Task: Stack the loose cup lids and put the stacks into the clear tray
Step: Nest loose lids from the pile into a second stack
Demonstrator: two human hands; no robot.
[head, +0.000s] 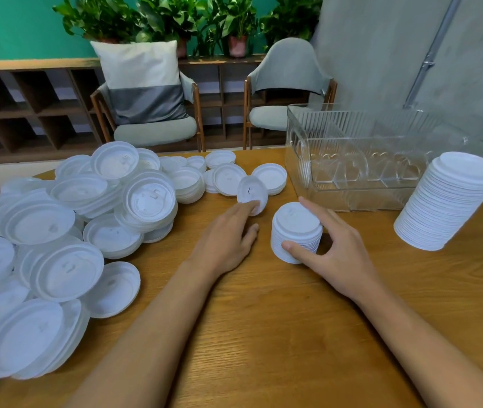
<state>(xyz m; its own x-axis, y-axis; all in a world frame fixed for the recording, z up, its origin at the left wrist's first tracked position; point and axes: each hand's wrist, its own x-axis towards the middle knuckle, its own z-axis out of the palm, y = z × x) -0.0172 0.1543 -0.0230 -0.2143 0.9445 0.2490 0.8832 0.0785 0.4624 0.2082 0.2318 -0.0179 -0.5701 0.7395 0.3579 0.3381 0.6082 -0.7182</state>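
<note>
A big heap of loose white cup lids point(66, 231) covers the left half of the wooden table. My left hand point(228, 234) pinches a single lid point(251, 193), held tilted on edge just above the table. To its right, my right hand point(334, 245) grips a short stack of lids point(296, 228) that stands on the table, thumb at its base and fingers behind it. A taller stack of lids point(446, 201) stands at the right. The clear tray point(352, 198), ribbed and divided inside, sits at the back right with no lids visible in it.
Several short lid stacks point(225, 178) lie at the back centre of the table. Bare wood point(263, 334) stretches in front of my arms. Two chairs point(287, 92), a shelf and potted plants stand beyond the table's far edge; a grey wall is on the right.
</note>
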